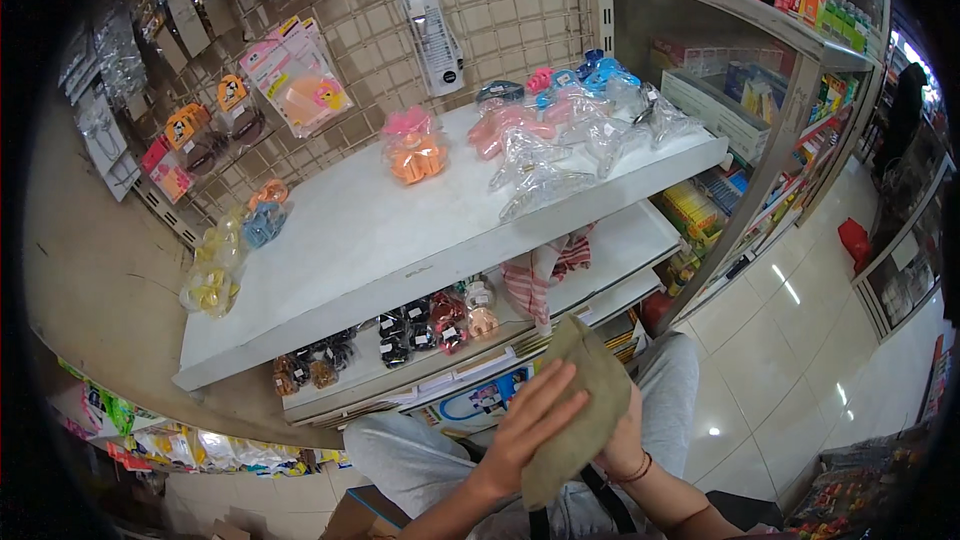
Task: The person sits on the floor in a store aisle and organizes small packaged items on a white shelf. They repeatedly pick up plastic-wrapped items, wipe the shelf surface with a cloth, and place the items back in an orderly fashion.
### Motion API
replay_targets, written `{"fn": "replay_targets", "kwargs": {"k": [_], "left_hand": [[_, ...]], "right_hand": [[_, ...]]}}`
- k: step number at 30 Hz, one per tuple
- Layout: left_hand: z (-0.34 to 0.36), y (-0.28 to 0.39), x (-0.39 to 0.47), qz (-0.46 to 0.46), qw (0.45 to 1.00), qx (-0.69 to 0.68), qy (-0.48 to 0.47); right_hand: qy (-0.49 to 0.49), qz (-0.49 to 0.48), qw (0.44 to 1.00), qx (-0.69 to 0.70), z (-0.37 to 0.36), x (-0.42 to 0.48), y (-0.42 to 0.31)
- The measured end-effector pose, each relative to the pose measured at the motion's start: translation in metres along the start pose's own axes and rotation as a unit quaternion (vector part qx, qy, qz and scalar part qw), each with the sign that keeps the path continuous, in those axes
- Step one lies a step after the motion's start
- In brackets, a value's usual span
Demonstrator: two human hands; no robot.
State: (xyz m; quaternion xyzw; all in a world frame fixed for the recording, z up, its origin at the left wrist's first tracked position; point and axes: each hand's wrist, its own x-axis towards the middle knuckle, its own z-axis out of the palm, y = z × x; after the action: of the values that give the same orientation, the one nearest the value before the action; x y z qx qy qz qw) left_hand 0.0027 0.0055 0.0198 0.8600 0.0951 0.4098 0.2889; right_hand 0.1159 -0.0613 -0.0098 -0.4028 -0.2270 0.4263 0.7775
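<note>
An olive-green folded cloth [589, 390] is held between my two hands, above my lap. My left hand [525, 420] presses its fingers flat across the cloth's near face. From the other side my right hand [624, 427] grips it, with most of its fingers hidden behind the fabric. Ahead is a white metal shelf [337, 240]. Bagged clear and pink hair claw clips [540, 165] lie in a pile on its right part. An orange flower-shaped clip [415, 157] sits near the middle. Yellow clips [214, 277] and a blue clip [264, 223] are at the left end.
A red-and-white striped cloth [544, 274] hangs over a lower shelf beside bagged dark hair clips [409, 330]. Behind the shelf, a wire grid [510, 7] carries packaged accessories. A glass-sided cabinet frame [780, 135] stands at the right, by the tiled floor [772, 360].
</note>
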Motion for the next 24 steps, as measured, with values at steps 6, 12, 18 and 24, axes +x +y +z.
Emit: {"fn": "replay_targets", "kwargs": {"k": [6,12,18,24], "left_hand": [[0.012,-0.009,-0.037,-0.074,0.988,-0.137,-0.001],[0.022,-0.006,-0.039,-0.355,0.866,-0.339,0.093],[0.000,-0.008,-0.041,-0.455,0.621,-0.623,0.139],[-0.034,-0.014,-0.046,-0.379,0.662,-0.611,0.213]], "right_hand": [[0.055,-0.036,0.989,0.136,-0.007,0.017,-0.023],[-0.091,-0.140,0.973,-0.156,-0.009,0.009,-0.004],[-0.137,-0.207,0.908,-0.337,-0.014,0.014,-0.014],[-0.150,-0.087,0.941,-0.292,-0.020,0.015,-0.019]]}}
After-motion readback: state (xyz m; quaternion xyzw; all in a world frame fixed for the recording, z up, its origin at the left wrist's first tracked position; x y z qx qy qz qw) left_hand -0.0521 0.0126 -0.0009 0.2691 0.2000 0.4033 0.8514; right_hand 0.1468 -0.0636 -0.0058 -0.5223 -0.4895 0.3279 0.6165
